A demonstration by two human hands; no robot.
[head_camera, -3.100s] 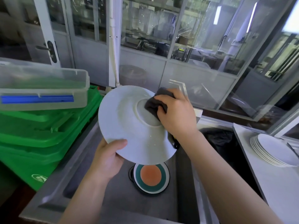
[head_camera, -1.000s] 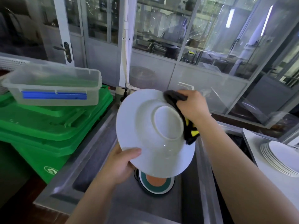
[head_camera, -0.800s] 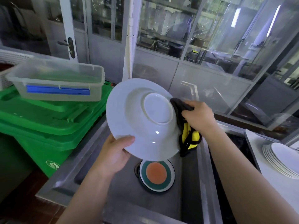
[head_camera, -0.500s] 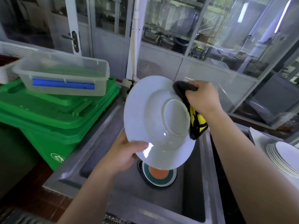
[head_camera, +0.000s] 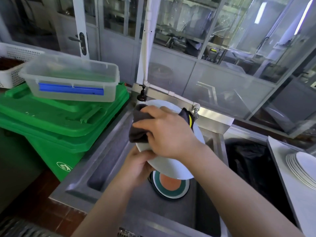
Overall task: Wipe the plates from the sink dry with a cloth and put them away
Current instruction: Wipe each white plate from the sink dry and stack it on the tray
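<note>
Head view: the left hand (head_camera: 136,165) grips the lower-left rim of a white plate (head_camera: 172,166), holding it tilted above the steel sink (head_camera: 109,161). The right hand (head_camera: 168,132) lies across the plate's upper part, fingers curled over a dark cloth (head_camera: 138,129) and pressing it against the plate; a corner of the cloth with a yellow stripe sticks out just beyond the right hand's knuckles. Directly below the left hand and the plate's lower edge, a plate with green rings and an orange centre (head_camera: 170,185) rests on the sink floor. Well off to the right of the right forearm, a stack of white plates (head_camera: 302,168) sits on a counter. Left of both hands stand green bins (head_camera: 56,124), with a clear plastic tub (head_camera: 71,79) on top.
</note>
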